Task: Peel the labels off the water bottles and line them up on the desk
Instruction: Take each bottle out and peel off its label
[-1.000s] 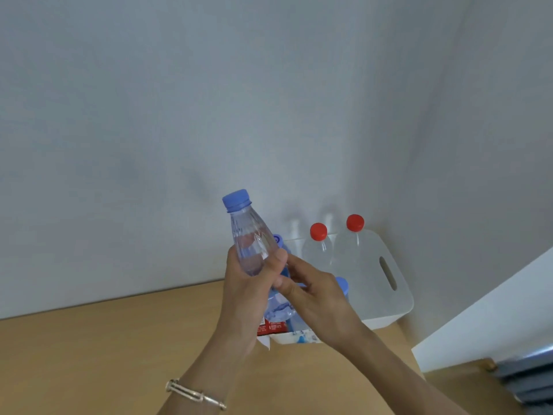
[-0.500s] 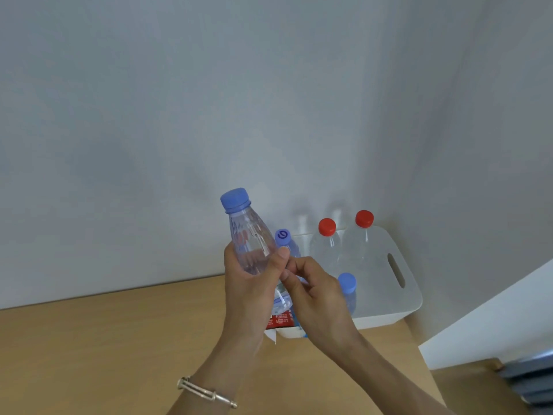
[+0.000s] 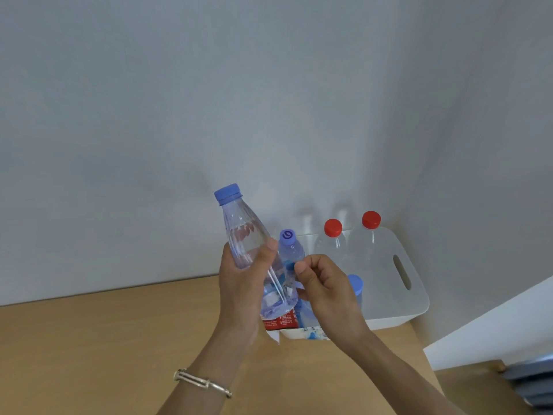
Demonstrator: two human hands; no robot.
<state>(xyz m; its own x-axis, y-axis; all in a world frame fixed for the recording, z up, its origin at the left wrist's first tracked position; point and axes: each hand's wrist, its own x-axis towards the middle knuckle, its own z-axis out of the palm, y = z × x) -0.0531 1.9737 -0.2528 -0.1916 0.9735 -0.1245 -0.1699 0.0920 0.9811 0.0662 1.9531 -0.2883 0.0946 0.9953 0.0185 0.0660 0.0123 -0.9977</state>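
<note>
My left hand grips a clear water bottle with a blue cap, held tilted above the wooden desk. Its label, red and blue, hangs partly loose near the bottle's lower end. My right hand pinches a strip of that label beside the bottle. Behind the hands, a white bin at the desk's far right holds two clear bottles with red caps and two with blue caps; the lower parts of these are hidden.
A grey wall rises behind the desk and meets a side wall at the right. A white panel slants in at the lower right, with a dark grey object below it. A metal bracelet circles my left wrist.
My right hand has drawn away from the bottle to the right, pulling the label looser. The view has shifted slightly, so the bin appears further right.
</note>
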